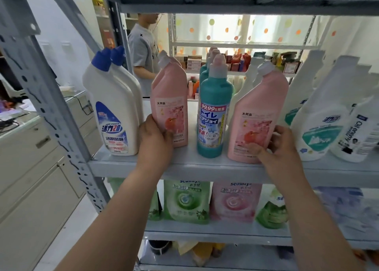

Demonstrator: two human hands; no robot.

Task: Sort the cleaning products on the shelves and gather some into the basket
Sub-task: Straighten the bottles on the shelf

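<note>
On the grey shelf (184,166) stand two pink angled-neck bottles. My left hand (154,140) grips the lower part of the left pink bottle (171,98). My right hand (281,145) holds the base of the right pink bottle (259,110), thumb on its label. Between them stands a teal bottle (214,115) with a pale pink cap, more teal ones lined up behind it. Two white bottles with blue caps (111,98) stand at the left end. No basket is in view.
White spray-type bottles (320,123) crowd the shelf's right end. Green and pink refill pouches (211,201) fill the shelf below. A perforated shelf post (47,98) rises at left, beside cabinets (37,168). A person in a grey shirt (143,53) stands behind the shelving.
</note>
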